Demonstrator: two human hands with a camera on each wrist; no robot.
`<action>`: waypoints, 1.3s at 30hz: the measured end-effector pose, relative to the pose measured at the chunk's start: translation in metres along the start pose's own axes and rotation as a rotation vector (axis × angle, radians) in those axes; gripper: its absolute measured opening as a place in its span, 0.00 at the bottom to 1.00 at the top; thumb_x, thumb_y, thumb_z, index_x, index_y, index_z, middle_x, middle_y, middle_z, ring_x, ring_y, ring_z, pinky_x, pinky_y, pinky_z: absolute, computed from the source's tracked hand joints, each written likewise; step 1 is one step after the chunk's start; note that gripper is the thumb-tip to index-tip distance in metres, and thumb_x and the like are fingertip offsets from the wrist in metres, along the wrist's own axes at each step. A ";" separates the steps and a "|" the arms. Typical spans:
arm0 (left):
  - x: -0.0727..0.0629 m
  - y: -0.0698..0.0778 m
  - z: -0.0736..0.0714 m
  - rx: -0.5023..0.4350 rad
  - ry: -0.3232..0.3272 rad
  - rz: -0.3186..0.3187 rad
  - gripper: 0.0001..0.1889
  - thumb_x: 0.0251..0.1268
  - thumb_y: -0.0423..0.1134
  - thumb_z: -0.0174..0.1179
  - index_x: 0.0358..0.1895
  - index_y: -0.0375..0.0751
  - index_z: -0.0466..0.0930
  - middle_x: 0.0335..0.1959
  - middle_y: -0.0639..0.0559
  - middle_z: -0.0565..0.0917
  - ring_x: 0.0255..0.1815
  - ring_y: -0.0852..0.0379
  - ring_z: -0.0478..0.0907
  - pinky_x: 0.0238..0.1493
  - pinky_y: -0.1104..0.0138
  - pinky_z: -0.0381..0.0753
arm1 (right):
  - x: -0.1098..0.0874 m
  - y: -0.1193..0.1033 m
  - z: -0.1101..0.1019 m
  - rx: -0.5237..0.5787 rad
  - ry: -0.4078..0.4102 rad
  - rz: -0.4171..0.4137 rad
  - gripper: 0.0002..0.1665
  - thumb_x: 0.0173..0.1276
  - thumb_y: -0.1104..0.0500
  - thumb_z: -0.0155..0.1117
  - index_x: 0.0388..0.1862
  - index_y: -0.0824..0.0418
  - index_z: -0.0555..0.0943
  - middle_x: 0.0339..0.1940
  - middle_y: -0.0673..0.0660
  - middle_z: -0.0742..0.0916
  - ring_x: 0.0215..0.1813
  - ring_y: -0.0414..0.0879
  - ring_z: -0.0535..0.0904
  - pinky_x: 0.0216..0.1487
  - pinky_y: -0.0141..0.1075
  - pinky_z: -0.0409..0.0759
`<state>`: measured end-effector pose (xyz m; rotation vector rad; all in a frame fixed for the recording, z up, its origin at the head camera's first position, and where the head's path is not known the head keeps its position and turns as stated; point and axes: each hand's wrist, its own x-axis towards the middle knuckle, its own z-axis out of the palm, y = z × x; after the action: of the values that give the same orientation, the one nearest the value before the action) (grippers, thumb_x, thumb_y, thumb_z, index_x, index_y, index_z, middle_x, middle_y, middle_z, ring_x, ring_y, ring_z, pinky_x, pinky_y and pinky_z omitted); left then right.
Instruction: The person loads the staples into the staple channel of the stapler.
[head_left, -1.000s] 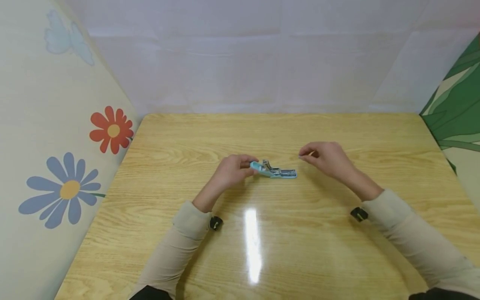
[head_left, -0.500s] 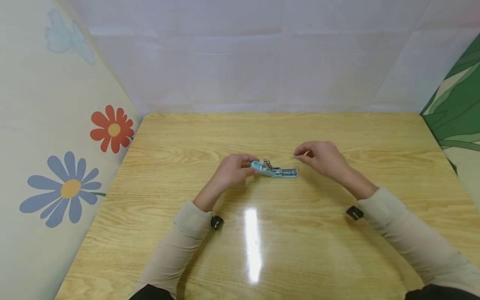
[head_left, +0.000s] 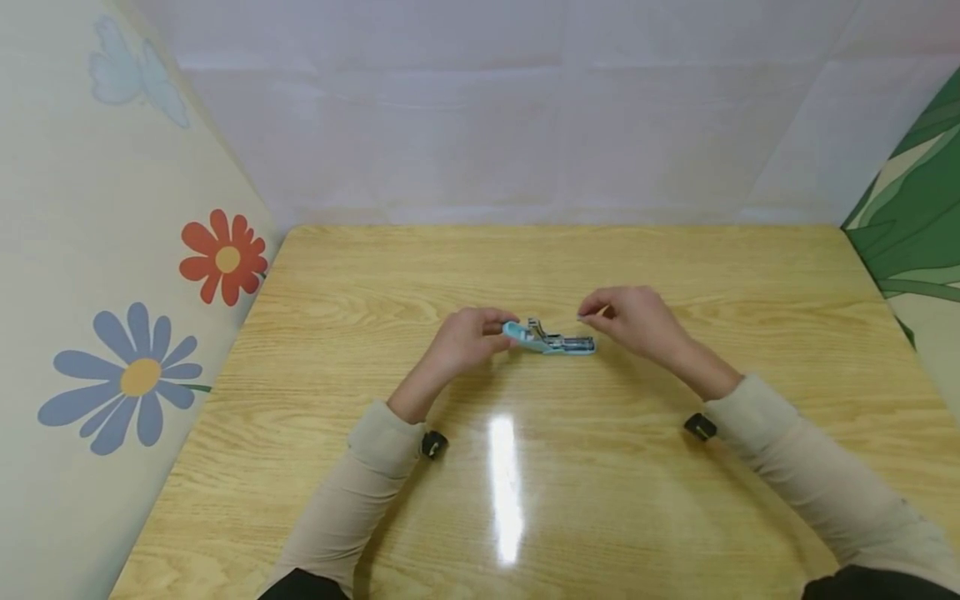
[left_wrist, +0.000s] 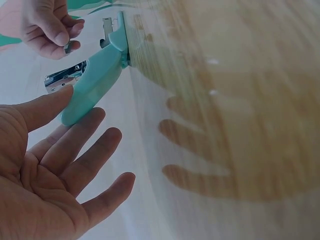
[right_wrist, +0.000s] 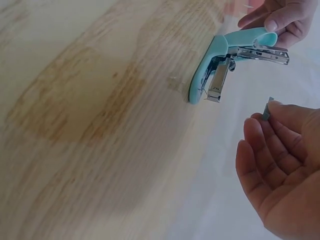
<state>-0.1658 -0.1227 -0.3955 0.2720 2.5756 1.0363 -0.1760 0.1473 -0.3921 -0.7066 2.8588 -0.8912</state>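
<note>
Wood-grain table [head_left: 622, 492]: left hand [head_left: 459, 343] pinches one end of opened teal stapler [right_wrist: 218, 46]. Right hand [head_left: 637, 321], pinching small grey piece [right_wrist: 267, 109] (probably staples), has moved closer; stapler now near its fingertips, not touching.

Your left hand [right_wrist: 291, 21] is gripping the stapler [right_wrist: 218, 47]. Near it, your right hand [right_wrist: 291, 175] is pinching a metal strip [right_wrist: 267, 109].
</note>
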 end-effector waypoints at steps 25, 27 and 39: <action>-0.002 0.003 0.001 0.001 0.003 0.005 0.18 0.70 0.44 0.65 0.60 0.47 0.83 0.58 0.48 0.87 0.62 0.49 0.83 0.61 0.55 0.82 | -0.004 -0.003 0.021 -0.092 -0.037 -0.004 0.07 0.71 0.58 0.68 0.43 0.56 0.90 0.43 0.54 0.93 0.41 0.48 0.89 0.45 0.44 0.86; -0.003 0.003 0.001 0.000 0.003 0.006 0.18 0.70 0.43 0.65 0.60 0.46 0.83 0.58 0.47 0.87 0.62 0.49 0.83 0.61 0.55 0.83 | -0.004 -0.003 0.022 -0.106 -0.035 -0.004 0.07 0.71 0.58 0.68 0.43 0.56 0.90 0.43 0.54 0.93 0.40 0.47 0.89 0.44 0.44 0.86; -0.004 0.004 0.001 0.008 -0.001 -0.010 0.18 0.70 0.43 0.65 0.60 0.46 0.83 0.58 0.47 0.87 0.62 0.49 0.83 0.60 0.56 0.83 | -0.006 -0.002 0.026 -0.138 -0.041 -0.007 0.06 0.68 0.56 0.71 0.42 0.54 0.90 0.40 0.51 0.93 0.38 0.45 0.88 0.41 0.42 0.85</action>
<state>-0.1618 -0.1204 -0.3918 0.2612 2.5780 1.0224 -0.1652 0.1349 -0.4132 -0.7395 2.9045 -0.6762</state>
